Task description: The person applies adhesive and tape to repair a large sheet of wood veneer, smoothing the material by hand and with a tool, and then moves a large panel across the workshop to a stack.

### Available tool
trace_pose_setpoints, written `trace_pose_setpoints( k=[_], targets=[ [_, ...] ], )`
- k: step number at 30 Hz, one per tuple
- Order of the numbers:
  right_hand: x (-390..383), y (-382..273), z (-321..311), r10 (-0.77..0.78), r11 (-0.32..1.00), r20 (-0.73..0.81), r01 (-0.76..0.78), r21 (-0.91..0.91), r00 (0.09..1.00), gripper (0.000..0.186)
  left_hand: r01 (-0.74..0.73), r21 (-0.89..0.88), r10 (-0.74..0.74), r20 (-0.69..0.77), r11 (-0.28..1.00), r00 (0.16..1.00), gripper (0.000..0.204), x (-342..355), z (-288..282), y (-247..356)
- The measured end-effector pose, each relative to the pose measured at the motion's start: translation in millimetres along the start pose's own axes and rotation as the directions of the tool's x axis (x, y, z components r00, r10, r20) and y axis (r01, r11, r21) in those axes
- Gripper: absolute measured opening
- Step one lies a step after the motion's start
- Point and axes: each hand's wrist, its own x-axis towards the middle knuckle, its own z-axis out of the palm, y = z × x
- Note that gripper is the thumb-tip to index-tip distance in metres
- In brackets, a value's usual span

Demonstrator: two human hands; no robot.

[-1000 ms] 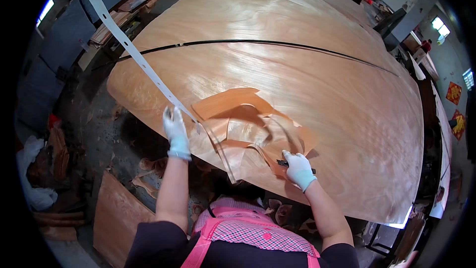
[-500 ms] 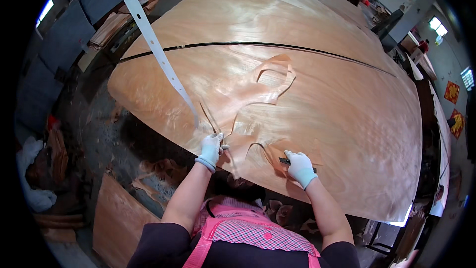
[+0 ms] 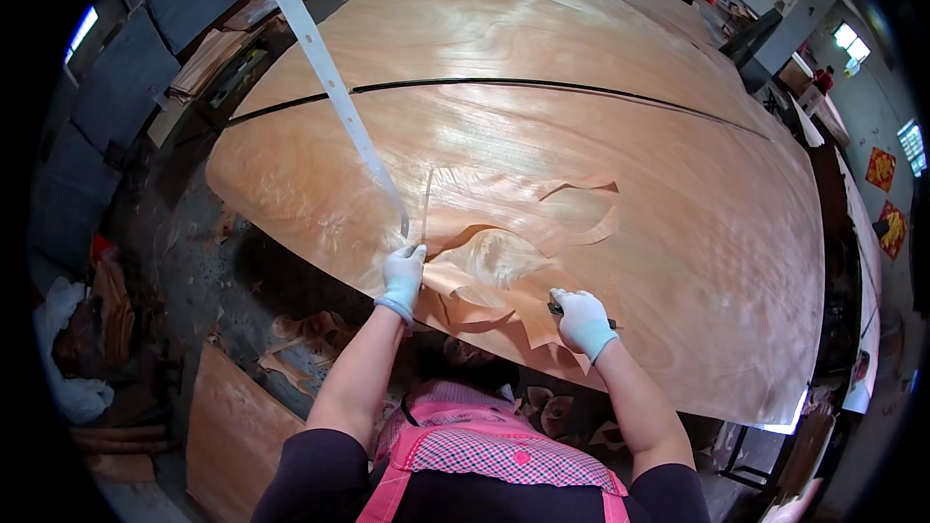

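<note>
My left hand (image 3: 402,276), in a white glove, is closed at the near edge of a large wooden sheet (image 3: 678,223). A thin brownish strip (image 3: 426,199) rises from its fingers. Just above that hand ends a white perforated tape (image 3: 334,87), which hangs down from the upper left; whether the fingers touch it I cannot tell. My right hand (image 3: 584,323), gloved too, is wrapped round a dark, narrow tool (image 3: 555,308) whose working end is hard to make out. Torn, curling wood veneer (image 3: 523,203) lies on the sheet between and beyond my hands.
A black cord or rod (image 3: 484,80) crosses the sheet from left to right. On the floor at left lie veneer scraps (image 3: 310,329) and a leaning wooden panel (image 3: 232,436). Stacked veneer (image 3: 208,63) stands at the far left. A person (image 3: 823,79) is far off at right.
The veneer piece has shifted and crumpled, its far end swinging right and nearer. My left hand has moved slightly left and farther away; the tape's lower end has moved right. My right hand has barely moved.
</note>
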Motion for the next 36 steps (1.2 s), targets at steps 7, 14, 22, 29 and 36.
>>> trace_pose_setpoints(
  k=[7,14,22,29,36],
  targets=[
    [0,20,14,-0.006,0.998,-0.051,0.01,0.061,0.999,0.038,-0.041,0.326,-0.172,0.596,0.944,0.784,0.058,-32,-62,86],
    [3,26,11,0.043,0.994,-0.015,-0.041,0.103,0.999,0.039,-0.069,0.474,-0.256,0.585,0.878,0.769,0.035,-42,-185,57],
    [0,21,12,0.02,0.998,-0.098,-0.014,0.062,0.995,0.034,-0.232,0.824,0.027,0.256,0.518,0.966,0.092,-65,-223,9],
    [11,-10,-13,-0.079,0.98,0.061,0.089,-0.179,0.995,0.023,-0.208,0.63,0.199,0.087,0.748,0.976,0.06,-93,-161,5],
    [51,-85,-105,-0.185,0.599,-0.51,0.508,0.619,0.84,0.056,-0.223,0.529,0.141,0.191,0.819,0.971,0.053,-119,-145,0]
  ],
)
